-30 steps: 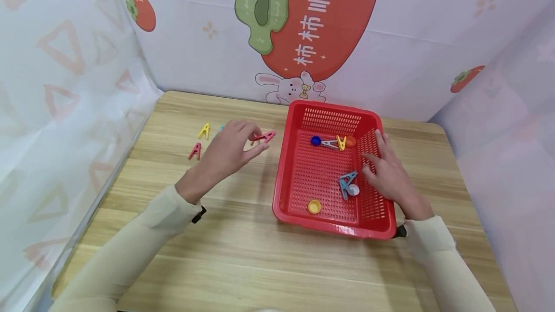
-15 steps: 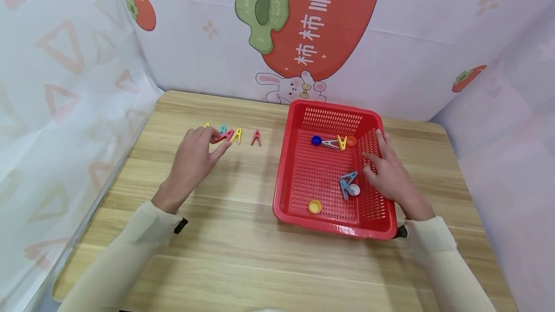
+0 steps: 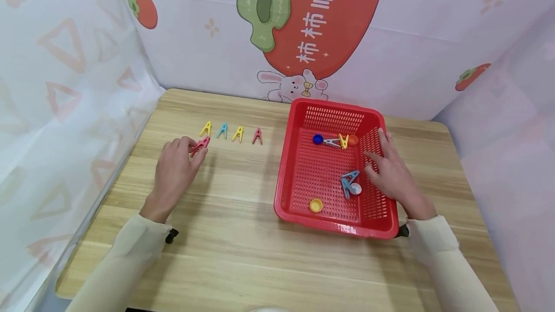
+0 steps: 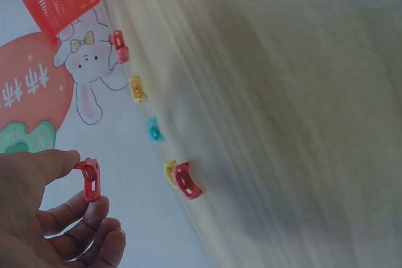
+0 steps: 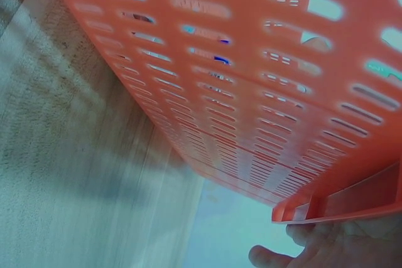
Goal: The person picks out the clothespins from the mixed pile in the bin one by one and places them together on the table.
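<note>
Container: one red basket (image 3: 279,182), upright on the wooden table (image 3: 243,264).

Contents, far end: blue cap (image 3: 318,139), grey clip (image 3: 332,142), yellow clip (image 3: 344,141) and orange cap (image 3: 353,140), lined up left to right. Nearer, toward the right wall: two light-blue clips (image 3: 347,188) bunched together, one partly over the white cap (image 3: 356,188). Near-left corner area: yellow cap (image 3: 316,205), by itself.

Outside, left of the basket, row on the table from left: another yellow clip (image 3: 207,128), teal clip (image 3: 223,130), third yellow clip (image 3: 238,133), dark red clip (image 3: 257,135), all separate. Left wrist view also has a second red clip (image 4: 186,181) on the table by the leftmost yellow one; in the head view the hand area makes it hard to pick out.

Left hand (image 3: 173,170): thumb and index pinch the held red clip (image 4: 90,177). It sits right at the fingertips, above the tabletop, just in front of the row's left end, well apart from the basket.

Right hand (image 3: 392,172): on the basket's right rim, thumb and index on the inner side, away from the clips and caps. Can't tell if it's gripping the rim or just resting there.
</note>
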Tool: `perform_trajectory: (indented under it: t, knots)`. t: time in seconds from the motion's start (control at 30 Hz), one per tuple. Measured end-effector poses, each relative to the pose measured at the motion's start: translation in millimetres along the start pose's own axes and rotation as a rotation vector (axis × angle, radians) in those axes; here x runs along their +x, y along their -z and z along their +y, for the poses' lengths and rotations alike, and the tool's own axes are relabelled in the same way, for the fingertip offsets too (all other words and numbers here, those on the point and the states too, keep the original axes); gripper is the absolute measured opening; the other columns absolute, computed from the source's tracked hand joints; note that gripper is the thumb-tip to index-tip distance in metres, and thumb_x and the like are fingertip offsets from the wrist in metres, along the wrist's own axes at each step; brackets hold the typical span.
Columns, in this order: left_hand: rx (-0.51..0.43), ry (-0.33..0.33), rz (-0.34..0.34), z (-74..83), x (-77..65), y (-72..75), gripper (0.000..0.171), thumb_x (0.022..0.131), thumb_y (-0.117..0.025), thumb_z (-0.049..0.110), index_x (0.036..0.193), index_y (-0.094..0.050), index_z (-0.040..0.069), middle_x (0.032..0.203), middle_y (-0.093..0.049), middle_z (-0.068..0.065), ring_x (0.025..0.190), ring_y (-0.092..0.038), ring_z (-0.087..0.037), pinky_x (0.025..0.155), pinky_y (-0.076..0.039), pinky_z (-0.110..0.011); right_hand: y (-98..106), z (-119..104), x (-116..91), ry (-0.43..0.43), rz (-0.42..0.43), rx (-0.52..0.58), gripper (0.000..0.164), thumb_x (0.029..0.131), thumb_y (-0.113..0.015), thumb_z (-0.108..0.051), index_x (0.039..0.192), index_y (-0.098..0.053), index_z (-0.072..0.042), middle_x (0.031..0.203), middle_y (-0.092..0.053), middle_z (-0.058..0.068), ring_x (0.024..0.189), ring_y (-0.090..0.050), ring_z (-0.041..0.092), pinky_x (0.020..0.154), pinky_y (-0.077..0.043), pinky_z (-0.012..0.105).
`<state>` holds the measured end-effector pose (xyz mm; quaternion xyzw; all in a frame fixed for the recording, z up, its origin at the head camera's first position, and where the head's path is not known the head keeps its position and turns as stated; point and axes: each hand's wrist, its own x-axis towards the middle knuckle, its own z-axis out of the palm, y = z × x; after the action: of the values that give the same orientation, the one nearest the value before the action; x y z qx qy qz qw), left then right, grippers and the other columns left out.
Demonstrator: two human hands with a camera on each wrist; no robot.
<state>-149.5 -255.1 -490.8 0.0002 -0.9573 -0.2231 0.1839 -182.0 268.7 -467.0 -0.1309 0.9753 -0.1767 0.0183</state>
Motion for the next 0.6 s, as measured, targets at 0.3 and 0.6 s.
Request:
perform_trajectory:
  t: [0.3,0.6]
  knots:
    - [0.039,0.133,-0.066,-9.3,4.4,-10.0,0.038,0.108,-0.068,0.034,0.108,-0.066,-0.004,0.094,-0.065,-0.02,0.094,-0.058,-0.04,0.077,-0.05,-0.052,0,0,-2,0.001,0.0,0.004,0.051,0.1,-0.062,-0.013,0.144,-0.062,0.012,0.183,0.004,0.02,0.168,0.003,0.051,0.12,-0.026,0.08]
    - [0.072,0.16,-0.115,-6.0,12.0,-24.7,0.043,0.109,-0.063,0.038,0.105,-0.064,-0.005,0.093,-0.063,-0.019,0.094,-0.057,-0.039,0.082,-0.051,-0.051,1,-1,-3,-0.001,-0.008,0.01,0.052,0.1,-0.063,-0.015,0.146,-0.061,0.011,0.184,0.006,0.018,0.168,0.005,0.049,0.121,-0.025,0.079]
